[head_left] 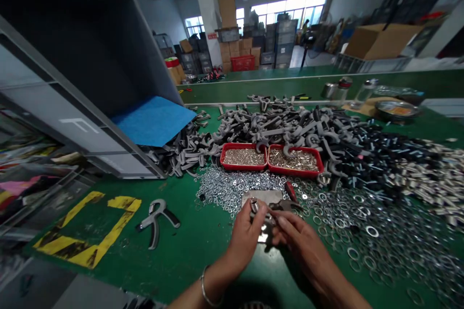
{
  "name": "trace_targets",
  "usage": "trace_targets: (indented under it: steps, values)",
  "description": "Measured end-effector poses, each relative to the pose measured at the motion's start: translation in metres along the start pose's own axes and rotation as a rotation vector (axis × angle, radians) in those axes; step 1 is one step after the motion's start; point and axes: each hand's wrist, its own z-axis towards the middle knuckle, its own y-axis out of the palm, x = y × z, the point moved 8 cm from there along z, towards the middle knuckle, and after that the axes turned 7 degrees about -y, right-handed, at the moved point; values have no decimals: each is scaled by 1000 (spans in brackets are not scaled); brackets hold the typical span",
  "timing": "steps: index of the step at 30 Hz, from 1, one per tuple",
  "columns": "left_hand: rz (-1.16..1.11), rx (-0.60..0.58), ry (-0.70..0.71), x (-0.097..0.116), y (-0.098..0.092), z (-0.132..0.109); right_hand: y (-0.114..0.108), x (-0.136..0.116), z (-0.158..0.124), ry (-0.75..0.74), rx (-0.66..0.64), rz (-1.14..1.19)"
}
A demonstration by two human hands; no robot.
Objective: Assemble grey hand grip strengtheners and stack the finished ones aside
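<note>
My left hand (246,227) is closed around a small metal coil spring (254,205), which stands up between thumb and fingers. Close against it, my right hand (299,236) pinches a small part mostly hidden by the fingers; I cannot make out what it is. Both hands are over a shiny metal plate (261,196) on the green bench. Just beyond them lie pliers (291,192) with a red handle. To the left rests an assembled grey and black spring clamp (157,219).
Two red trays (243,168) of small metal parts stand ahead, backed by a heap of grey clamp pieces (286,125). Loose rings (371,231) and black parts (377,159) spread rightward. A large grey crate (119,154) lies on its side at left, near yellow floor-style tape (108,246).
</note>
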Motion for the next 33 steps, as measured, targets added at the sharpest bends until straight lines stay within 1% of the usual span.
trace_targets:
  steps: [1,3,6,8,11,12,14,16,18,20,22,23,24,25,26,27,29,30,31,32,33]
  values:
    - [11,3,8,0,1,-1,10,6,1,27,-28,92]
    - [20,20,-8,-4,0,-2,22,15,4,65,-68,204]
    - [11,33,-22,-10,1,-3,24,22,5,112,-89,264]
    - [-8,42,-31,-12,2,-3,19,20,5,80,-70,207]
    - [-23,56,-55,-12,3,-4,10,8,3,-78,-27,-60]
    - [-17,47,-60,-10,3,-5,7,2,1,-162,-11,-184]
    - [7,-3,-69,-7,6,-7,5,-13,-5,-374,5,-439]
    - [25,-62,-84,-6,8,-9,10,-25,-13,-597,-17,-644]
    - [27,-69,-101,-9,5,-8,18,-30,-18,-737,-65,-773]
    - [29,-39,-88,-13,1,1,20,-31,-14,-766,-121,-880]
    - [40,-25,-44,-15,-2,14,15,-30,-4,-709,-229,-1010]
    - [47,-23,-21,-15,-2,22,4,-32,3,-671,-256,-1092]
    - [51,-18,-4,-15,-3,28,-13,-38,9,-635,-236,-1181]
    - [47,-3,6,-14,-5,34,-37,-48,17,-605,-182,-1267]
    - [34,17,10,-14,-7,39,-68,-64,23,-596,-21,-1374]
    - [12,40,8,-15,-9,43,-101,-80,28,-580,113,-1425]
    - [-46,63,-19,-19,-8,48,-157,-107,37,-559,270,-1493]
    - [-74,59,-41,-23,-4,50,-179,-119,41,-555,310,-1519]
    - [-96,46,-64,-27,1,50,-195,-128,45,-558,322,-1538]
    - [-112,28,-83,-30,6,50,-204,-136,48,-569,313,-1552]
    - [-120,8,-100,-33,11,50,-207,-142,50,-587,286,-1555]
